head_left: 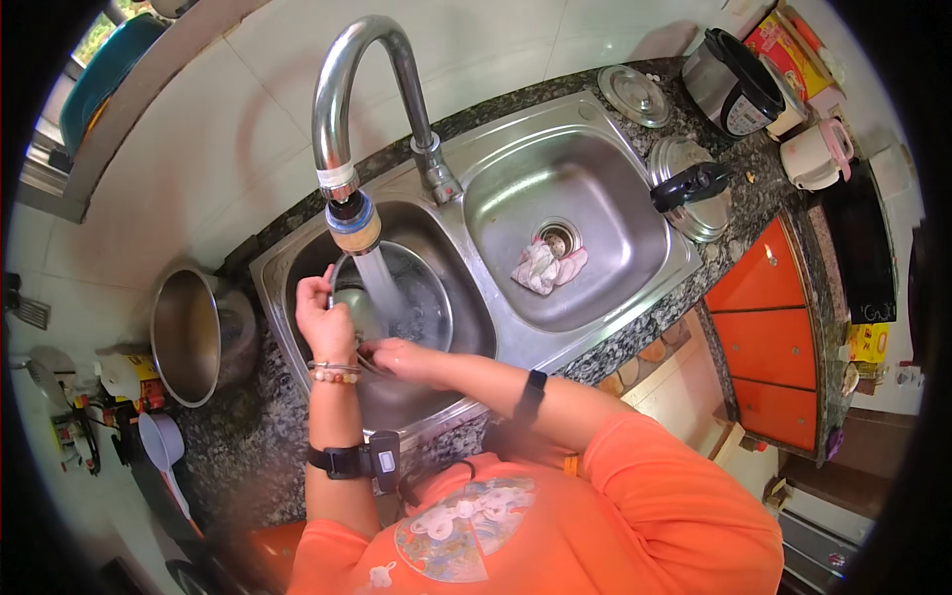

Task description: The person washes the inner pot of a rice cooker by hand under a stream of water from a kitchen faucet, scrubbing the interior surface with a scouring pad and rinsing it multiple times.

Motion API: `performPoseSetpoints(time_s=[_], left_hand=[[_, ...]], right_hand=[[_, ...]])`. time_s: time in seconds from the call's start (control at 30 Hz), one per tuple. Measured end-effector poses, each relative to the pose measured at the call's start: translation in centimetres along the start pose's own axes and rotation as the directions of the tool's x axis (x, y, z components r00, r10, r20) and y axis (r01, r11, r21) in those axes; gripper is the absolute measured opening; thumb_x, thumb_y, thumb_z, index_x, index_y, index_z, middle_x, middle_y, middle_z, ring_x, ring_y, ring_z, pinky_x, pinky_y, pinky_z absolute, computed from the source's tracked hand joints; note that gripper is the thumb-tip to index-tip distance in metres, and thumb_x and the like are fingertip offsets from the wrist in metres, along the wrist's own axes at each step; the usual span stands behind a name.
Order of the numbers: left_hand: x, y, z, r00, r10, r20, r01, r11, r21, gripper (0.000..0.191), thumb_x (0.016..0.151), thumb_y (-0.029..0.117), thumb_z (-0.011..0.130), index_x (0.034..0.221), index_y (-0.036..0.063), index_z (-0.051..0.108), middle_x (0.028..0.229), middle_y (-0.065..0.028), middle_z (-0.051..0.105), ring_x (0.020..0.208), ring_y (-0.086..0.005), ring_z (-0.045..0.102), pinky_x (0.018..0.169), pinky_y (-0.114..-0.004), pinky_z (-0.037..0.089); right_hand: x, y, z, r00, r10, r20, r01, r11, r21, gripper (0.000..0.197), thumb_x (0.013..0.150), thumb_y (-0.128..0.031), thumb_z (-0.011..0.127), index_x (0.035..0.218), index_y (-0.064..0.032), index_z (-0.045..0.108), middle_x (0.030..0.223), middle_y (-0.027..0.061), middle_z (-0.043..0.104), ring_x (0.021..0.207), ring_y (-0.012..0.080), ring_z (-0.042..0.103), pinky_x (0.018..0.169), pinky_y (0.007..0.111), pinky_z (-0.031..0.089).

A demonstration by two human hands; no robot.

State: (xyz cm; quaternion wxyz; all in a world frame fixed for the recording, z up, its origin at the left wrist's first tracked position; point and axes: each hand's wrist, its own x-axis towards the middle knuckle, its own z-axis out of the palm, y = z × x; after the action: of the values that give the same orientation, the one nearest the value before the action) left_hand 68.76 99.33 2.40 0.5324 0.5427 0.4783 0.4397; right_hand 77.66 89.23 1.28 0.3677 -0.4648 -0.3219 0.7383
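A round stainless steel pot sits in the left basin of a double sink. Water pours into it from the filter head of a curved chrome faucet. My left hand grips the pot's left rim, fingers bent over the edge. At the pot's near side is my right hand, its fingers curled by the rim and partly hidden; whether they grip it is unclear. In the right basin a crumpled pink-and-white cloth lies against the drain strainer.
Left of the sink, a large steel pot lies tilted beside a light-coloured ladle. On the granite counter at right are a flat metal lid, a pressure cooker lid with black handle, and an electric pressure cooker.
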Motion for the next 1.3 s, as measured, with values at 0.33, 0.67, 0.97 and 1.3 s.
performPoseSetpoints(time_s=[0.33,0.67,0.97,1.3], left_hand=[[1.1,0.7,5.5,0.929,0.064,0.364,-0.318,0.641,0.698,0.039,0.078,-0.005,0.047,0.116,0.004,0.055,0.089,-0.0125,0.062,0.08,-0.0241,0.061,0.077,-0.031,0.046],[0.0,5.3,4.6,0.908,0.151,0.39,-0.417,0.248,0.874,0.041,0.087,0.032,0.055,0.117,0.0047,0.055,0.121,-0.0182,0.054,0.114,-0.0371,0.047,0.092,-0.051,0.038],[-5.6,6.4,4.2,0.731,0.277,0.623,-0.666,0.094,0.74,0.057,0.079,0.025,0.058,0.134,0.0185,0.044,0.137,-0.0135,0.04,0.128,-0.0365,0.033,0.099,-0.062,0.022],[-3.6,8.1,5.6,0.807,0.325,0.492,-0.568,0.2,0.799,0.049,0.081,0.038,0.056,0.128,0.0237,0.051,0.126,-0.0206,0.047,0.126,-0.0446,0.033,0.097,-0.065,0.023]], right_hand=[[-0.5,0.7,-1.6,0.775,-0.431,-0.462,0.411,0.899,-0.15,0.039,0.07,0.005,0.046,0.108,0.0015,0.054,0.105,0.0222,0.061,0.1,0.0339,0.059,0.085,0.039,0.044],[-3.8,-3.9,-4.4,0.913,-0.229,-0.337,0.345,0.875,0.34,0.046,0.071,0.005,0.047,0.114,-0.0077,0.053,0.079,-0.0041,0.053,0.065,0.0046,0.045,0.055,0.02,0.035],[-4.3,-4.8,-5.5,0.929,-0.223,-0.296,0.31,0.905,0.292,0.054,0.071,0.007,0.048,0.124,-0.0045,0.047,0.107,0.0054,0.057,0.095,0.0116,0.054,0.078,0.024,0.044],[-4.6,-5.3,-5.7,0.917,-0.231,-0.324,0.316,0.918,0.24,0.056,0.067,0.008,0.043,0.12,-0.0074,0.048,0.092,-0.0003,0.057,0.072,0.0075,0.052,0.058,0.019,0.04]])
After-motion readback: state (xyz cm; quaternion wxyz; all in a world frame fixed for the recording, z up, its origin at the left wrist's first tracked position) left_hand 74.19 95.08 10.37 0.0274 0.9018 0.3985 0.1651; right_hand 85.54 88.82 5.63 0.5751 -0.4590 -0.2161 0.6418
